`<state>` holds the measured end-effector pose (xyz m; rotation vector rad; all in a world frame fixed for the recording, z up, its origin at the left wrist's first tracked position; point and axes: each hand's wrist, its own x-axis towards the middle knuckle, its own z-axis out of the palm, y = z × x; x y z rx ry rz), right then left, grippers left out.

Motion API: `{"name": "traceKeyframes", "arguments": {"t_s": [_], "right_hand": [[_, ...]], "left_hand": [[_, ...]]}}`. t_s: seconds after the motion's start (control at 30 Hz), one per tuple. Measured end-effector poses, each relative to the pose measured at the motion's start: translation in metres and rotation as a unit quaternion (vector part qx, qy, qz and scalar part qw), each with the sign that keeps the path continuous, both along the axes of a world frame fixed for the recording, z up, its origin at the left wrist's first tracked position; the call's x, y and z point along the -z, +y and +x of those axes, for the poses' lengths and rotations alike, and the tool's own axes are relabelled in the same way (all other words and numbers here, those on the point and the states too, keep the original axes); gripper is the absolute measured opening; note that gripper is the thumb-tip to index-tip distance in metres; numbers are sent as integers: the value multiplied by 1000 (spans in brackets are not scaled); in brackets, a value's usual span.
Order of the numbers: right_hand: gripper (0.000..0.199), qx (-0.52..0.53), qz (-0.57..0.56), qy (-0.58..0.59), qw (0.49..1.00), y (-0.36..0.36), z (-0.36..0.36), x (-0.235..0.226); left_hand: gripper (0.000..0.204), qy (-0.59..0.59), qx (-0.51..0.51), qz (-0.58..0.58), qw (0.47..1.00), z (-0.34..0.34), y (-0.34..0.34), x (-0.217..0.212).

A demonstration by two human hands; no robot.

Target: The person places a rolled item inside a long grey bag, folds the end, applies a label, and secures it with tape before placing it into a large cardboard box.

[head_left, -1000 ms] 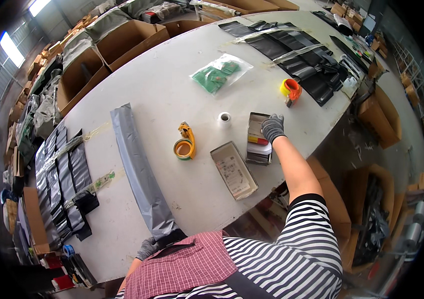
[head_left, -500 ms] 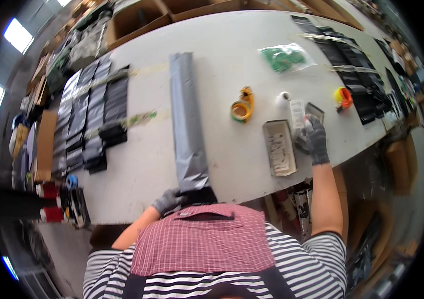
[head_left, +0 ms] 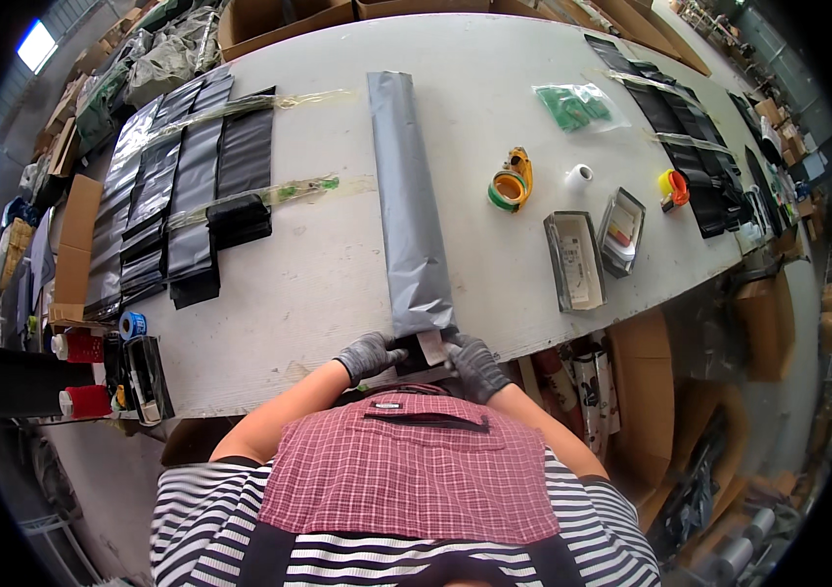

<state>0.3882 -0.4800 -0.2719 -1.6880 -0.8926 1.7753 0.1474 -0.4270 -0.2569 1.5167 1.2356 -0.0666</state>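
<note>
Working at the near edge of the white table (head_left: 313,284), a long grey package (head_left: 410,196) is attended to by both gloved hands. The package is laid lengthwise, with its far part toward the table's middle and its black near end (head_left: 408,368) just before the apron (head_left: 406,470). This black end is touched by the left hand (head_left: 369,357) with bent fingers; whether it is gripped firmly cannot be told. A white slip (head_left: 431,346) is seen against the black end, tilted a little, and it is reached by the fingertips of the right hand (head_left: 477,366). Whether the slip is pinched or only pressed cannot be told. The step in hand is judged to be the setting of the slip on the package end. For the next move, steady support from the left hand and even, flat pressure on the slip seem to be required, so that creases are avoided.
</note>
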Motion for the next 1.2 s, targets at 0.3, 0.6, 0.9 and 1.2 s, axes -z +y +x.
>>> {"name": "traceKeyframes", "arguments": {"t_s": [0.3,0.6,0.9,1.2], "right_hand": [[12,164,167,-12,972,16,-67,8],[22,43,206,-339,917,21,-74,23],[30,62,215,-219,950,20,-71,42],[17,134,90,41,986,29,-56,55]], "left_hand": [[39,-26,49,20,998,-1,3,-9],[35,-11,24,2,1000,0,1,2],[46,-41,42,12,998,-5,3,-1],[35,-94,-95,-64,989,7,7,-10]]}}
